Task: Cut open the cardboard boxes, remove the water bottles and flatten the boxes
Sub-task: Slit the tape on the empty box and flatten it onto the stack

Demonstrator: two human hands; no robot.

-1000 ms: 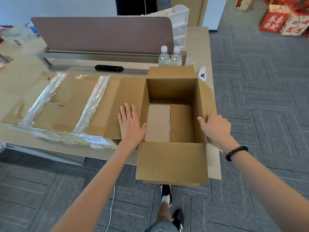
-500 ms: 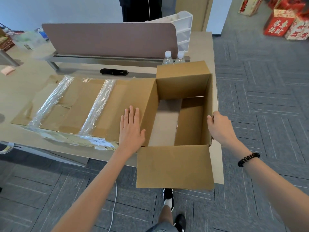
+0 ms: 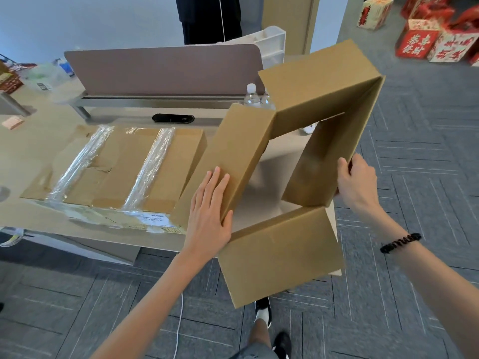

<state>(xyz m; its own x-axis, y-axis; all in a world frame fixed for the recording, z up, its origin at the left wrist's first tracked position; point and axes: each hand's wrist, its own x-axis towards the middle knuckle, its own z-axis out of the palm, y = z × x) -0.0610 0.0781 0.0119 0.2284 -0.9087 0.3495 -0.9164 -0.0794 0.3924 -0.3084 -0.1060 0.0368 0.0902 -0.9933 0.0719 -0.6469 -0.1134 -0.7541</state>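
An empty brown cardboard box (image 3: pixel 318 97), open at top and bottom, is lifted and tilted above the table's right end, so the tabletop shows through it. My left hand (image 3: pixel 210 216) lies flat with straight fingers against its left wall. My right hand (image 3: pixel 356 182) grips the edge of its right wall, fingers curled round the cardboard. A flattened box (image 3: pixel 121 167) with strips of clear tape lies on the table to the left. Two water bottles (image 3: pixel 255 97) stand behind the lifted box, partly hidden by it.
The wooden table (image 3: pixel 33 136) carries a brown divider panel (image 3: pixel 163 68), a black oval device (image 3: pixel 173 118) and a white drawer unit (image 3: pixel 273 42). A person in dark clothes (image 3: pixel 210 16) stands behind. Red gift boxes (image 3: pixel 425 40) sit on the carpet at the far right.
The box has risen off the table and tilted, its walls skewing into a slanted frame. Both hands rose with it, the right one now higher on the right wall.
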